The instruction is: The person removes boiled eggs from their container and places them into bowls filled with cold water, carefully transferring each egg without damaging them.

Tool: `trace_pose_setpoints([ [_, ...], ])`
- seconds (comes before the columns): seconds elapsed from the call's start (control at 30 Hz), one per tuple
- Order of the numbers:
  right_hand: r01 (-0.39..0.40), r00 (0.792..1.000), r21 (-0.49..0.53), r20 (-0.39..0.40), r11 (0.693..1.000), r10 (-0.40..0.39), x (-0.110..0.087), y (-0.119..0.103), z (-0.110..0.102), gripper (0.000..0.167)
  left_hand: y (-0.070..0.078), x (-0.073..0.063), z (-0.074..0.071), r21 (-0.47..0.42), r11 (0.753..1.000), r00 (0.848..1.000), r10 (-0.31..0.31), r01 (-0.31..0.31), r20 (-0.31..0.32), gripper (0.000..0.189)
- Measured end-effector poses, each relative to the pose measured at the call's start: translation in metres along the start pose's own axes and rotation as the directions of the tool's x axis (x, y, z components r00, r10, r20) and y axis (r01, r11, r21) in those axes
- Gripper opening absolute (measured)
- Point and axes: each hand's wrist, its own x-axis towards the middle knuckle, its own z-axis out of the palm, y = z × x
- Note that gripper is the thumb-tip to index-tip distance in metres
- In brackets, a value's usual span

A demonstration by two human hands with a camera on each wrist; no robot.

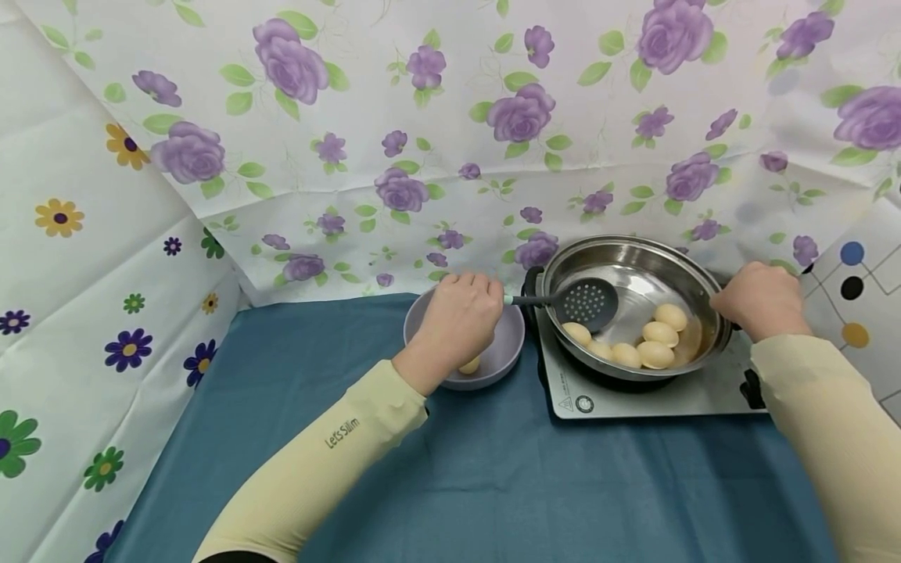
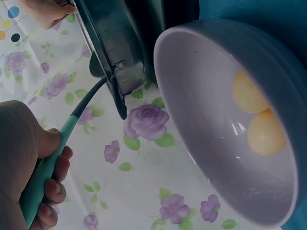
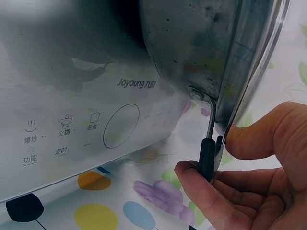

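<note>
My left hand (image 1: 461, 317) grips a slotted skimmer by its green handle (image 2: 47, 175), above a purple bowl (image 1: 512, 344). The skimmer's dark perforated head (image 1: 590, 305) is inside a steel pot (image 1: 637, 244), over its left part. Several pale yellow eggs (image 1: 656, 355) lie in the pot along its near side and right. Two more eggs (image 2: 265, 133) sit in the bowl, partly hidden by my left hand in the head view. On the pot's right side, my right hand (image 1: 763, 301) holds the black side handle (image 3: 207, 155) between thumb and fingers.
Under the pot is a silver induction cooker (image 1: 676, 403) with printed controls. A blue cloth (image 1: 450, 485) covers the table. Flower-patterned sheeting (image 1: 422, 156) hangs behind and at the left; dotted sheeting (image 1: 855, 289) is at the right.
</note>
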Motion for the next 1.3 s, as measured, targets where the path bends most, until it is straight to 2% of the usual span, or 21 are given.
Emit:
trace_pose_setpoints([
  [0.4, -0.009, 1.000, -0.008, 0.015, 1.000, 0.009, 0.000, 0.000, -0.001, 0.041, -0.001, 0.012, -0.013, -0.110, 0.990, 0.993, 0.099, -0.092, 0.060, 0.023],
  [0.53, -0.014, 1.000, -0.010, 0.014, 1.000, 0.014, 0.001, 0.000, -0.001, 0.041, 0.001, 0.014, -0.016, -0.136, 0.988, 0.991, 0.090, -0.076, 0.103, 0.023],
  [0.67, -0.015, 1.000, -0.009, 0.016, 1.000, 0.015, 0.001, 0.001, -0.001, 0.041, 0.003, 0.017, -0.021, -0.182, 0.983, 0.981, 0.057, -0.023, 0.184, 0.026],
  [0.87, -0.007, 1.000, -0.009, 0.016, 1.000, 0.007, 0.002, 0.001, -0.001, 0.041, 0.004, 0.019, -0.024, -0.236, 0.968, 0.942, 0.003, 0.082, 0.337, 0.028],
  [1.07, -0.005, 1.000, -0.016, -0.001, 1.000, 0.005, 0.002, 0.002, 0.000, 0.043, 0.004, 0.019, -0.026, -0.282, 0.946, 0.909, -0.033, 0.163, 0.415, 0.031],
  [1.23, -0.007, 1.000, -0.002, 0.006, 1.000, 0.007, 0.001, 0.002, 0.001, 0.039, 0.005, 0.017, -0.026, -0.321, 0.909, 0.860, -0.075, 0.267, 0.504, 0.033],
  [1.3, -0.009, 1.000, 0.005, 0.004, 1.000, 0.009, 0.001, 0.001, 0.002, 0.037, 0.006, 0.016, -0.025, -0.327, 0.898, 0.851, -0.091, 0.294, 0.517, 0.035],
])
